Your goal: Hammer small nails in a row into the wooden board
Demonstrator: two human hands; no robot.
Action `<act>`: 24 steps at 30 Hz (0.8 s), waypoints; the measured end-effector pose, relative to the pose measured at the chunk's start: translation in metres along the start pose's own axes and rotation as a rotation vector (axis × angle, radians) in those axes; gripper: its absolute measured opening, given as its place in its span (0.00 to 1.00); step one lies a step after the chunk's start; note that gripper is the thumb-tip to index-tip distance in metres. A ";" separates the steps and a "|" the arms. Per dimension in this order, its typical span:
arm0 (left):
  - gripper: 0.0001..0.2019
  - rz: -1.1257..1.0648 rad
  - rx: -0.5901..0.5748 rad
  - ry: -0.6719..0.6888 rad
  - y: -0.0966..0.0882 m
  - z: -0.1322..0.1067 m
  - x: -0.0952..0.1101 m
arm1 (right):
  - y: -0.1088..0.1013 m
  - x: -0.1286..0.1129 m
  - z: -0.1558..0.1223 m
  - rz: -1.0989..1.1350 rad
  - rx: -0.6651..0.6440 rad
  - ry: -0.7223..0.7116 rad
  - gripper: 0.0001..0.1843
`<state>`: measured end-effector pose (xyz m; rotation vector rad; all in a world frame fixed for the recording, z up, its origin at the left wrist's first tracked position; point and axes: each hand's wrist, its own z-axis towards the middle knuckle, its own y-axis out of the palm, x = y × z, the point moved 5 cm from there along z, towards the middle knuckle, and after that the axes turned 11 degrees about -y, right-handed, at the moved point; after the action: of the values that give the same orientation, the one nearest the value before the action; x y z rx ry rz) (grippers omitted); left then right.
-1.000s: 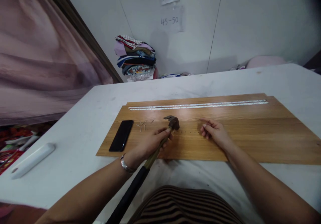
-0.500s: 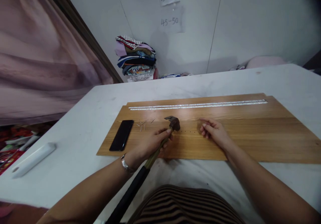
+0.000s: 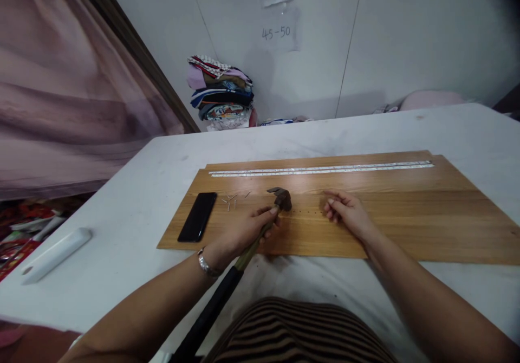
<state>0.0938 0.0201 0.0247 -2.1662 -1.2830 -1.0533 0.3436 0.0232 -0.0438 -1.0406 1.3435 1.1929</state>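
My left hand (image 3: 257, 227) is closed around the neck of a claw hammer (image 3: 281, 199), just below its head. The hammer's long handle, wooden near the head and black at the grip, slants down toward my body. Its head is over a wooden board (image 3: 385, 206). My right hand (image 3: 345, 209) rests low over the board to the right of the hammer, index finger stretched out and the others loosely curled, with nothing visible in it. Between the hands a row of small dark dots (image 3: 307, 212) runs along the wood. Several loose nails (image 3: 231, 199) lie left of the hammer.
A black phone (image 3: 197, 216) lies at the board's left end. Two pale measuring strips (image 3: 325, 169) run along its far side. On the white table (image 3: 122, 211) at left is a long white object (image 3: 57, 254). Folded clothes (image 3: 223, 89) are stacked against the wall.
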 end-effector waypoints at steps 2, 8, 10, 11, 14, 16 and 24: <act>0.17 -0.015 -0.018 0.017 -0.001 0.002 0.001 | 0.000 0.000 0.000 -0.004 0.003 0.004 0.22; 0.17 -0.011 -0.014 0.032 0.000 0.002 0.002 | 0.000 0.000 -0.001 0.000 0.006 0.000 0.22; 0.17 0.001 0.005 0.008 0.001 0.000 0.001 | 0.000 -0.001 0.000 -0.005 0.002 -0.002 0.22; 0.17 0.006 0.011 -0.003 0.002 -0.001 0.000 | 0.000 -0.001 0.000 -0.007 -0.001 -0.001 0.21; 0.17 0.002 0.012 -0.011 0.002 -0.002 -0.001 | 0.000 0.000 0.000 0.000 0.000 0.007 0.21; 0.18 -0.007 0.001 0.003 0.001 -0.001 0.000 | 0.000 0.000 0.000 0.005 0.002 0.009 0.21; 0.17 -0.018 -0.037 0.014 -0.001 0.003 0.000 | 0.000 -0.002 0.000 -0.017 -0.009 -0.014 0.21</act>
<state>0.0945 0.0228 0.0229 -2.1746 -1.2894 -1.1061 0.3438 0.0229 -0.0422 -1.0458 1.3175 1.1926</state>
